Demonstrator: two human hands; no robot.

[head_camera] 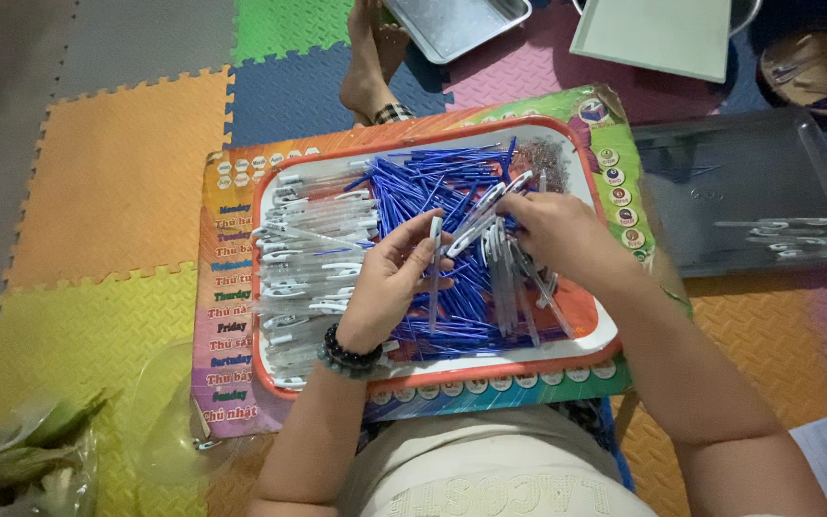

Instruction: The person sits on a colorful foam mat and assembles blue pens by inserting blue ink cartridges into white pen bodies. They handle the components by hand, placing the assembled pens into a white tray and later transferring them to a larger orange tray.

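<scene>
A white tray with an orange rim (260,287) rests on my lap and holds a heap of blue pen refills (413,182), clear pen barrels with white clips (308,258) on its left, and small springs (543,158) at the far right corner. My left hand (390,282), with a dark bead bracelet at the wrist, grips one clear pen barrel (434,278) upright. My right hand (557,235) holds a bunch of clear pen barrels (485,215) over the middle of the tray.
Under the tray lies a colourful printed board (227,335). A dark tray (748,191) with a few finished pens sits to the right. Metal trays (457,24) and a pale board (658,33) lie beyond, beside someone's bare foot (370,67). Foam floor mats surround; a plastic bag (31,460) lies lower left.
</scene>
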